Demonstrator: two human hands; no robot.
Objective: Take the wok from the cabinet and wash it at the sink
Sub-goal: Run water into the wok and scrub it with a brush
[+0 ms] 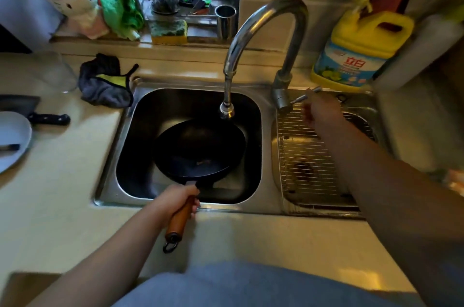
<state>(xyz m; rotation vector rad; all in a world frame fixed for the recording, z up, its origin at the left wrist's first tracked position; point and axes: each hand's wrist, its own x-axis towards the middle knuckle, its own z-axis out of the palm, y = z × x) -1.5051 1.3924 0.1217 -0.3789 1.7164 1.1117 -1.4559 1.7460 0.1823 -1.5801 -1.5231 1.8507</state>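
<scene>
A black wok [198, 149] with a wooden handle [179, 218] rests tilted inside the left basin of the steel sink [110, 176]. My left hand [177, 202] is shut around the handle near the pan. The curved faucet [261, 22] arches over the basin, its spout hanging just above the wok's far rim. No water is visible. My right hand [319, 112] is blurred at the faucet's lever [305, 95], beside the faucet base; whether it touches the lever is unclear.
The right basin holds a wire rack [308, 156]. A yellow detergent jug [359, 48] stands behind it. A grey cloth [105, 83] lies left of the sink, a sponge [169, 31] on the sill. A knife [37, 113] and plate [12, 141] sit far left.
</scene>
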